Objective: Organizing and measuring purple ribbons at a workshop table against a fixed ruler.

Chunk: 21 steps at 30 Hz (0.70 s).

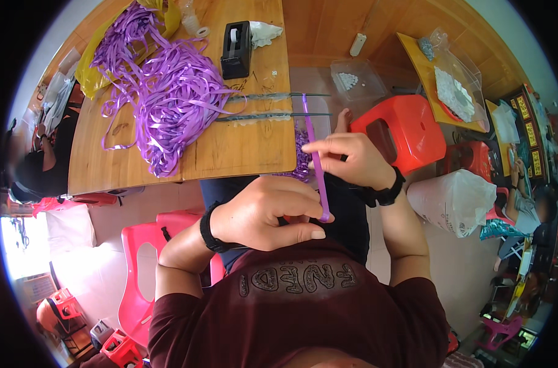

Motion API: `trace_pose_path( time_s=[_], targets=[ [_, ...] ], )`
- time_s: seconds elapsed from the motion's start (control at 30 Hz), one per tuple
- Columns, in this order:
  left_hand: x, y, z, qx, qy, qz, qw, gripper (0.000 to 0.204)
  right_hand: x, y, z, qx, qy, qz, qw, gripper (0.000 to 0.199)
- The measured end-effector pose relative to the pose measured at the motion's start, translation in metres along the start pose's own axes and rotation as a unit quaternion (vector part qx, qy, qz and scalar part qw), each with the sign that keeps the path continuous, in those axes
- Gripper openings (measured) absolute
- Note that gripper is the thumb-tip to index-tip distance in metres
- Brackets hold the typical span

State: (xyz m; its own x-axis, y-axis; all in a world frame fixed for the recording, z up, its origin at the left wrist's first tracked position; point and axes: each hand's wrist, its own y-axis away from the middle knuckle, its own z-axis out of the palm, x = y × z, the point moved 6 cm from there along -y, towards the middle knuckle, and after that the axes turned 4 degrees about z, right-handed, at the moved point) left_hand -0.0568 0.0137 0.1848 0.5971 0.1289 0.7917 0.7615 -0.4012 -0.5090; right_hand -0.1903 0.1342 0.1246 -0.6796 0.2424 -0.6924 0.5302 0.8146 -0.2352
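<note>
A narrow purple ribbon runs from two thin dark rods that jut past the table's right edge down toward my lap. My left hand pinches its near end between thumb and fingers. Higher up, the bent fingers of my right hand close on the same ribbon; its exact grip is partly hidden. Clear tape holds the rods to the wooden table. Left of them lies a tangled heap of purple ribbons. Under the rods, more purple pieces fill a container, partly covered by my hands.
A yellow bag with ribbons and a black tape dispenser stand on the table. To the right are a red stool, a clear box with white pieces, and a large white bag. People sit at both sides.
</note>
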Motion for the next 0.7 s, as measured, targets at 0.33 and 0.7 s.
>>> trace_pose_path(
  time_s=[0.33, 0.7],
  targets=[
    [-0.038, -0.045, -0.076, 0.217, -0.002, -0.099, 0.971, 0.061, 0.036, -0.117, -0.055, 0.138, 0.028, -0.101, 0.985, 0.020],
    [-0.120, -0.069, -0.105, 0.145, -0.195, -0.211, 0.947, 0.021, 0.138, -0.167, -0.007, 0.072, 0.051, 0.039, 0.995, 0.019]
  ],
)
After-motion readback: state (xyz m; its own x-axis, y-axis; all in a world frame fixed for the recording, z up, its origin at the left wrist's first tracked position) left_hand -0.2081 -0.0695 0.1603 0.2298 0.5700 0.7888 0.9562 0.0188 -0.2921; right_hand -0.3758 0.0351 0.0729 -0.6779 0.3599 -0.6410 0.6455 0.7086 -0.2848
